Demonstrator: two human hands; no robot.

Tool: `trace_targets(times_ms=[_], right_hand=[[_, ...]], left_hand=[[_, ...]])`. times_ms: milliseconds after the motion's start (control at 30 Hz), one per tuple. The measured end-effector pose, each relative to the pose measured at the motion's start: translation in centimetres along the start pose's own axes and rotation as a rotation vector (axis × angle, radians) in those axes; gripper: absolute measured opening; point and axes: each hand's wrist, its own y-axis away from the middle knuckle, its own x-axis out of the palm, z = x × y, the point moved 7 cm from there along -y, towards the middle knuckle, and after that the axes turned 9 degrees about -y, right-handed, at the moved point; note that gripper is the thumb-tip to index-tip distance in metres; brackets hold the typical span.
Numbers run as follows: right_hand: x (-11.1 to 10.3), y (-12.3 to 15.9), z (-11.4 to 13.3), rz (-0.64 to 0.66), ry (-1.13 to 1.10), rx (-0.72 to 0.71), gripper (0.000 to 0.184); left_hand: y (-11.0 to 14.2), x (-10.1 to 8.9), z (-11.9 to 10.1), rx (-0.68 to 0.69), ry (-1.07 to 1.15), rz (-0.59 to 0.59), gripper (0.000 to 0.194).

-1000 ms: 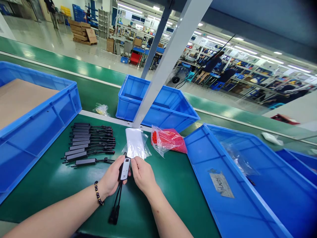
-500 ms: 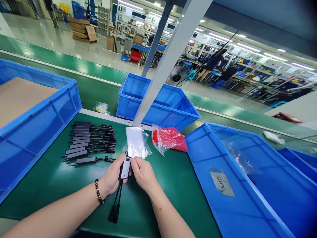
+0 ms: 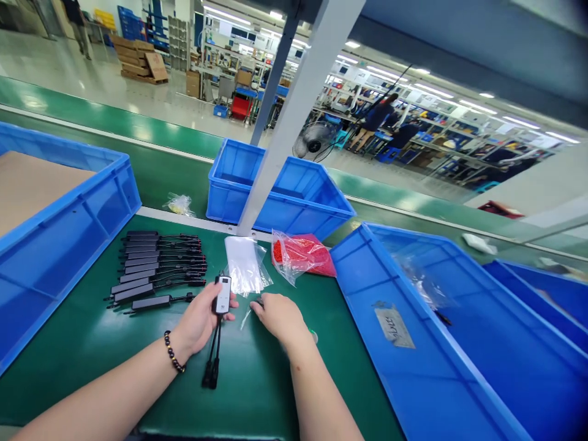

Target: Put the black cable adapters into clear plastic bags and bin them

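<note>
My left hand [image 3: 199, 321] is closed around a small electronic module [image 3: 223, 295] with a silver face, a dark window near its top and a black body. Two short black cables with plugs [image 3: 210, 373] hang below it. To its right, my right hand [image 3: 278, 315] pinches a thin, pale, see-through strip [image 3: 247, 315], apart from the module; a small dark bit shows at the fingertips, too small to name. A row of similar black cabled modules [image 3: 138, 268] lies left of my hands. Clear plastic bags [image 3: 242, 260] lie flat just beyond the held module.
A red bag [image 3: 316, 254] with small red parts lies behind my right hand. Blue crates stand at left [image 3: 68, 245], back [image 3: 280, 211] and right [image 3: 367, 294]. A white post [image 3: 280, 141] rises at the table's back edge. Something green and white [image 3: 313, 335] shows beside my right wrist.
My right hand has come away from the module and moved right, now with a thin strip in its fingers. The left hand still holds the module. The whole view has shifted slightly.
</note>
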Motion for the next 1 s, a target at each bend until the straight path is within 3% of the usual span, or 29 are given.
trace_targets(times_ms=[167, 267, 333, 400, 467, 567, 633, 800, 1000], right_hand=[[-2.0, -0.1, -3.8, -0.093, -0.061, 0.125, 0.025], [-2.7, -0.2, -6.7, -0.081, -0.026, 0.237, 0.027], [-3.3, -0.3, -7.4, -0.142, 0.023, 0.284, 0.027], [-4.3, -0.3, -6.3, -0.302, 0.052, 0.241, 0.024], [-4.6, -0.2, -3.3, -0.431, 0.022, 0.051, 0.019], [-3.0, 0.0, 2.3, -0.421, -0.059, -0.327, 0.013], [-1.3, -0.2, 4.7, -0.356, -0.04, -0.444, 0.018], [1.9, -1.8, 5.3, -0.211, 0.076, -0.407, 0.012], [1.7, -2.7, 3.7, -0.246, 0.02, -0.314, 0.016]], left_hand=[[0.3, 0.7, -0.9, 0.1, -0.111, 0.1, 0.052], [0.2, 0.5, -1.4, 0.124, -0.109, 0.062, 0.054], [0.0, 0.2, -1.6, 0.127, -0.103, 0.019, 0.048], [-0.3, -0.2, -1.7, 0.127, -0.1, -0.027, 0.036], [-0.4, -0.7, -1.8, 0.135, -0.103, -0.064, 0.027], [-0.3, -1.1, -1.9, 0.165, -0.115, -0.088, 0.021], [-0.2, -1.0, -2.1, 0.185, -0.119, -0.078, 0.019], [-0.1, -0.7, -2.4, 0.186, -0.14, -0.07, 0.016], [0.0, -0.3, -1.8, 0.158, -0.188, -0.029, 0.017]])
